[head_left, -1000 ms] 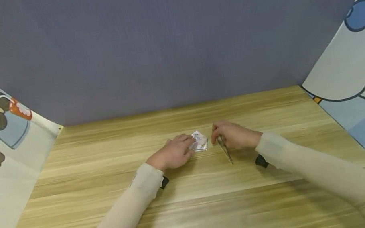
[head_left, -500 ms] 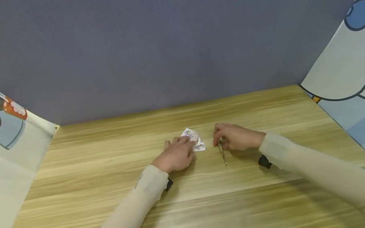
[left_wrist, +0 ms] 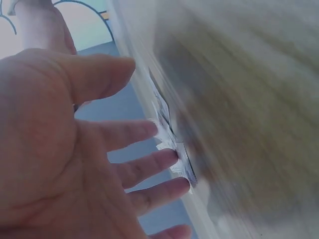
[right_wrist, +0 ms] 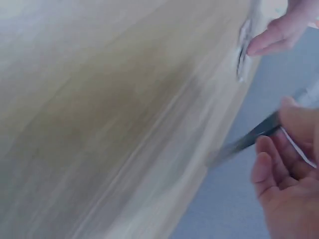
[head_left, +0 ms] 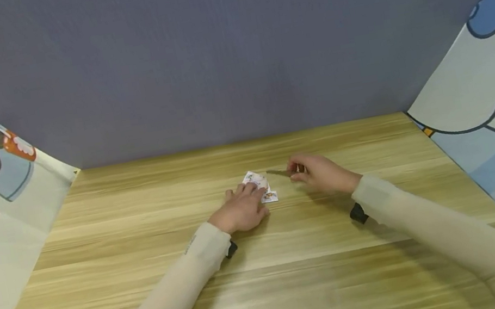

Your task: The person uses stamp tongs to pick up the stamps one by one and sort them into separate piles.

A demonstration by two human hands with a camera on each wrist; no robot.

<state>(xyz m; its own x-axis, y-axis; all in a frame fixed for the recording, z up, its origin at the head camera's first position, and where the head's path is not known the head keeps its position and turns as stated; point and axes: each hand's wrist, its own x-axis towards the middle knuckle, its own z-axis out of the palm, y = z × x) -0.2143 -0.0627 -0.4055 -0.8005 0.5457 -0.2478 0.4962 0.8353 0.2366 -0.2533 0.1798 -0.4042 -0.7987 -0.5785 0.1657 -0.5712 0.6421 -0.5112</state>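
Printed paper pieces (head_left: 257,178) lie on the wooden table (head_left: 272,294), around its middle and towards the far side, partly covered by your left hand (head_left: 241,211). You have that hand's fingers spread and fairly straight, with fingertips touching the paper; your left wrist view shows the thumb apart from it. One corner juts out beyond the far side of your fingers, and a small rectangular part shows to their right, on the near side.

To the right, your right hand (head_left: 322,172) pinches a slim, dark tool (head_left: 279,173) between thumb and fingers. The tool points left, its tip near the far right edge of the paper in the head view. The tip is blurred in your right wrist view, so you cannot tell whether it touches the table.

Both your arms come in from the near side in pale sleeves (head_left: 169,301). A grey backdrop (head_left: 229,52) stands along the far edge, with cartoon-printed panels (head_left: 481,96) to left and right.
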